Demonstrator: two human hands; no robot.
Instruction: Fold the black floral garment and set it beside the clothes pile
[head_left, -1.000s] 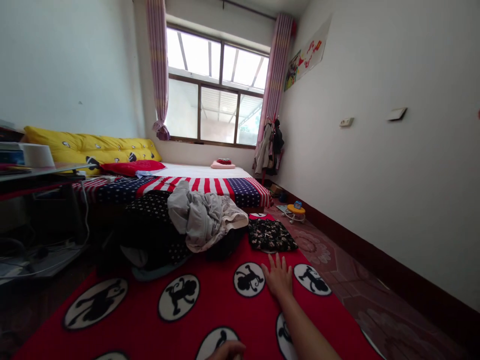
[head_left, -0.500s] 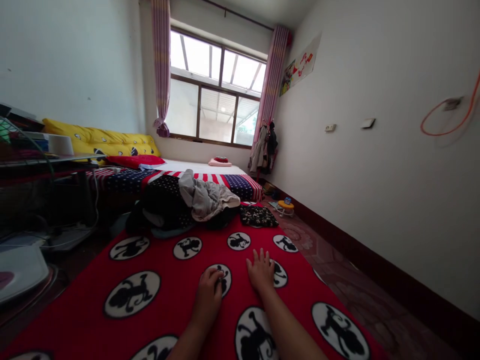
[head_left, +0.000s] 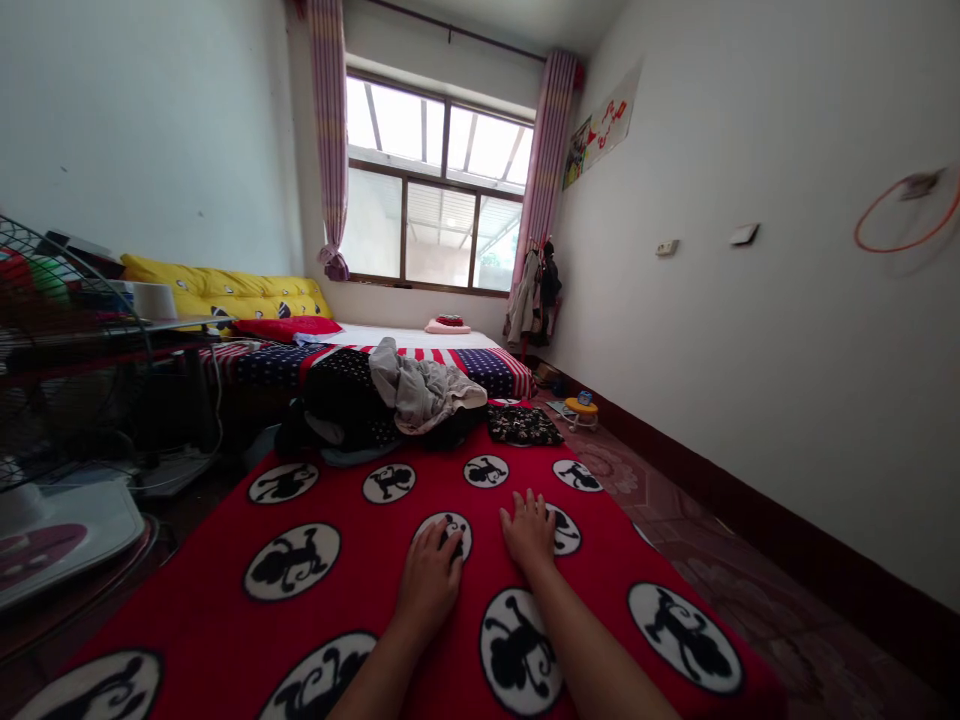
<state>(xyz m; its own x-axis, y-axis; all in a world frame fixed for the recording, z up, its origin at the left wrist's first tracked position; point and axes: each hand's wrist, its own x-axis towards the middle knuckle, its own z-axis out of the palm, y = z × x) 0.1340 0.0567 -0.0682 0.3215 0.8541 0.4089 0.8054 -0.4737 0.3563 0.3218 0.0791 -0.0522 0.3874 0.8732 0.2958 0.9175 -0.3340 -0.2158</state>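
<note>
Both hands flat on the red monkey blanket (head_left: 360, 600).

I see my left hand (head_left: 433, 580) and right hand (head_left: 530, 532) side by side, each grip spread, palms pressing the blanket beneath; the clothes pile (head_left: 390, 400) lies well beyond.

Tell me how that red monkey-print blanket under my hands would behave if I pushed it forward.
The red blanket looks soft and floppy, so it would probably bunch into folds rather than slide whole. Both the left hand and right hand lie flat on it, which suggests a fleecy, grippy surface. It should lift limply.
</note>
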